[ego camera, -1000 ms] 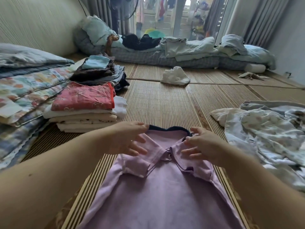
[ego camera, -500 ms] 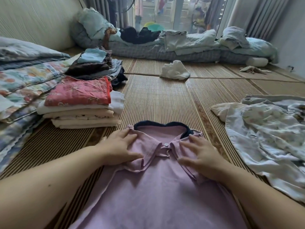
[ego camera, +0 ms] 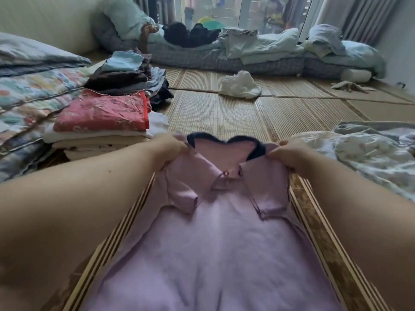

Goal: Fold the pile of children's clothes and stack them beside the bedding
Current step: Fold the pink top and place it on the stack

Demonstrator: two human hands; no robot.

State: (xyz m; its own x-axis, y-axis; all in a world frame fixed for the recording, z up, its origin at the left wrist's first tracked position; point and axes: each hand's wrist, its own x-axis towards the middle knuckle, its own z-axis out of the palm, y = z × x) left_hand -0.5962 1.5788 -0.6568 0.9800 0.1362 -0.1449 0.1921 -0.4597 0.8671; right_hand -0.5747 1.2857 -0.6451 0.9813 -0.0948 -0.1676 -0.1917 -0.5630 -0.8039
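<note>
Lilac knit polo shirt gripped at both shoulders by each hand

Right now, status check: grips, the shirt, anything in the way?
Both busy: left grip and right grip pinch the lilac shirt at its shoulders. Shirt face up on the mat. Folded stack close left, floral pile right, nothing lying on the shirt.

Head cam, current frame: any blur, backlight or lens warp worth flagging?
Head view: daylight from the rear window, foreground dimmer. Head view: purple shirt soft and smeared toward the bottom edge, left hand and right hand slightly blurred. Head view: wide-angle warp swells the forearms, splays the mat stripes.
</note>
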